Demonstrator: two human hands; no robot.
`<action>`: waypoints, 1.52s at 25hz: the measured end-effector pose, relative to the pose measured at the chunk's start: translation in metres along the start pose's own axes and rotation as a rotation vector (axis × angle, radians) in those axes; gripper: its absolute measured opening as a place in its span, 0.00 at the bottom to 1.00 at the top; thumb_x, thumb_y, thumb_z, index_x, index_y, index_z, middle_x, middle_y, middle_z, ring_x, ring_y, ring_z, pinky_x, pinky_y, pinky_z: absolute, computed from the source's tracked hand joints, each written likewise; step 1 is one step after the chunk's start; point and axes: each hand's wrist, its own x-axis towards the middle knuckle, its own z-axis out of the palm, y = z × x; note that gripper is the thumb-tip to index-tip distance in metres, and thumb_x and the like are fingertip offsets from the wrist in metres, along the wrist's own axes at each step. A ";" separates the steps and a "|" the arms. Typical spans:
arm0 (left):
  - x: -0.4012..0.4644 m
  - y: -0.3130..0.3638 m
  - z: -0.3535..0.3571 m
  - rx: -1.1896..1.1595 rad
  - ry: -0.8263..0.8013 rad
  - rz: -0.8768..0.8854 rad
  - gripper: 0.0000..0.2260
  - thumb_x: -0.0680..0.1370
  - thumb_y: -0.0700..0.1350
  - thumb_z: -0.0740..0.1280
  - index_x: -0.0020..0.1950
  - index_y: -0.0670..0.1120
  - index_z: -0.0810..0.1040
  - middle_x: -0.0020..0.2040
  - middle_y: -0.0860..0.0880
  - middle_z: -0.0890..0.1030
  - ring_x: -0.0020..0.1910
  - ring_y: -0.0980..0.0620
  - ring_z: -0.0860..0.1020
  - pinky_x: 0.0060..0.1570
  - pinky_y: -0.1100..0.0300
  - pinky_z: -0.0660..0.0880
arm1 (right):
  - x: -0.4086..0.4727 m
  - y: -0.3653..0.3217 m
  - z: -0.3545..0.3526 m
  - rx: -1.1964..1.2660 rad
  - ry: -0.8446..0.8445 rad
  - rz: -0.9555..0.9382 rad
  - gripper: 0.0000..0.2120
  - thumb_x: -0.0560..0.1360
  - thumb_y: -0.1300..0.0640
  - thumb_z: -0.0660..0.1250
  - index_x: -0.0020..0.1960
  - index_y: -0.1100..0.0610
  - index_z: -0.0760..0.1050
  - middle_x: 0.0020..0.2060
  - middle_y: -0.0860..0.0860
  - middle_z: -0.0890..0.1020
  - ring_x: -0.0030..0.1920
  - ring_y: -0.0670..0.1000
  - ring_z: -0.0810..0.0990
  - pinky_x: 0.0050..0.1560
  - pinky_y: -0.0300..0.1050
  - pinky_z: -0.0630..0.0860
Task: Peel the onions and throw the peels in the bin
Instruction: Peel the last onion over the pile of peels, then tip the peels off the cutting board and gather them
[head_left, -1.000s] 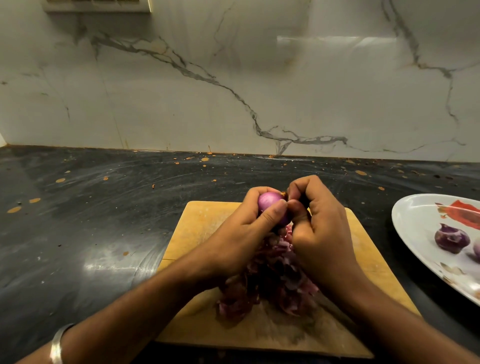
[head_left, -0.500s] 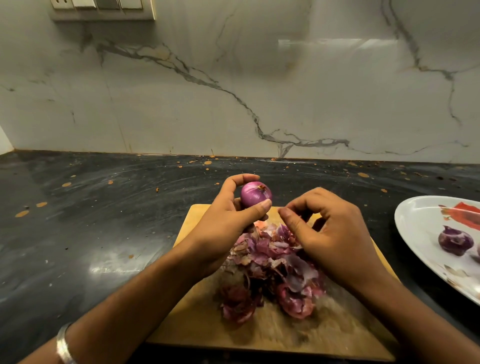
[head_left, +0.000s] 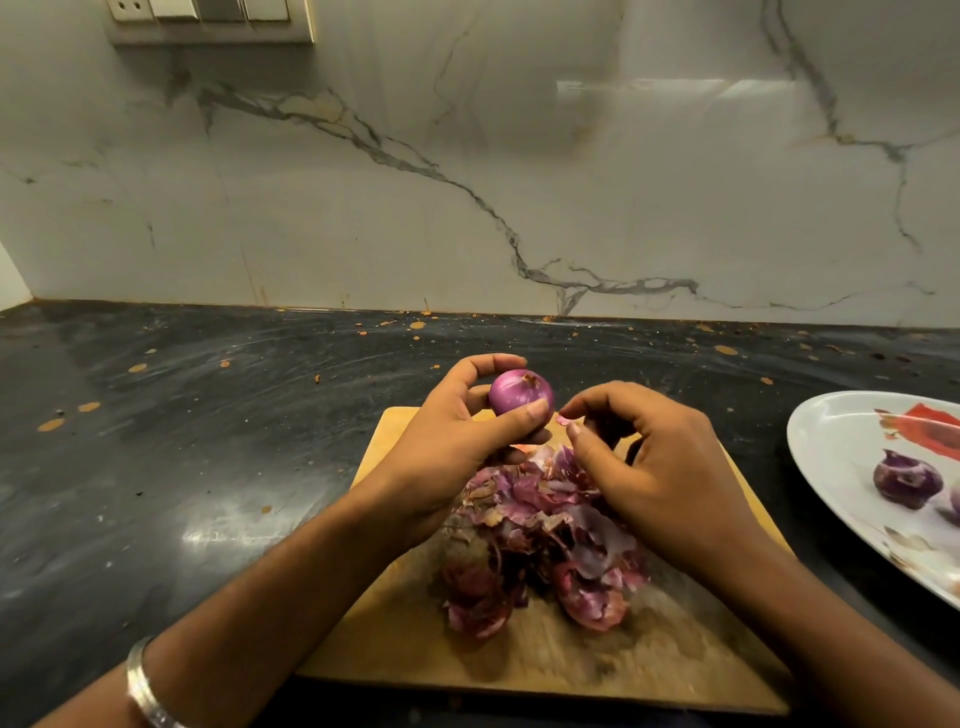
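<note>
Head view: left hand (head_left: 457, 441) gripping a nearly bare onion (head_left: 521, 392) above the cutting board (head_left: 405, 639); right hand (head_left: 660, 467) just beside, pinching a tiny peel scrap (head_left: 561, 419). Peelings (head_left: 540, 540) heaped on the board, not binned; no bin visible. Peeled onions (head_left: 906, 479) on a white plate (head_left: 831, 447). Dark speckled desk (head_left: 182, 467), marble wall (head_left: 467, 182), switch panel (head_left: 208, 18).

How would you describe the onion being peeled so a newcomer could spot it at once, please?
Find the wooden cutting board on the dark counter. Above its far edge, the left hand holds a small onion. It alone is smooth and pinkish-purple; the plate's onion is darker.
</note>
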 end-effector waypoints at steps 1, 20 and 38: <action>0.000 -0.001 0.000 0.005 -0.005 0.004 0.24 0.69 0.43 0.74 0.65 0.49 0.74 0.54 0.42 0.83 0.47 0.46 0.85 0.38 0.62 0.79 | 0.001 0.001 0.000 0.005 0.023 0.005 0.08 0.75 0.57 0.72 0.54 0.50 0.80 0.41 0.42 0.80 0.42 0.44 0.79 0.37 0.33 0.73; -0.004 0.024 0.019 0.199 -0.083 -0.006 0.15 0.78 0.40 0.69 0.65 0.46 0.75 0.56 0.44 0.83 0.50 0.47 0.84 0.43 0.55 0.79 | 0.010 -0.003 -0.017 0.189 -0.067 0.122 0.23 0.75 0.57 0.73 0.69 0.54 0.74 0.57 0.50 0.82 0.54 0.46 0.81 0.57 0.46 0.80; 0.042 -0.008 0.215 0.519 -0.463 -0.029 0.16 0.78 0.42 0.71 0.65 0.42 0.75 0.53 0.44 0.83 0.47 0.49 0.85 0.43 0.61 0.81 | -0.063 0.073 -0.194 -0.371 -0.087 0.399 0.21 0.74 0.46 0.73 0.65 0.51 0.77 0.52 0.47 0.84 0.52 0.47 0.81 0.54 0.47 0.79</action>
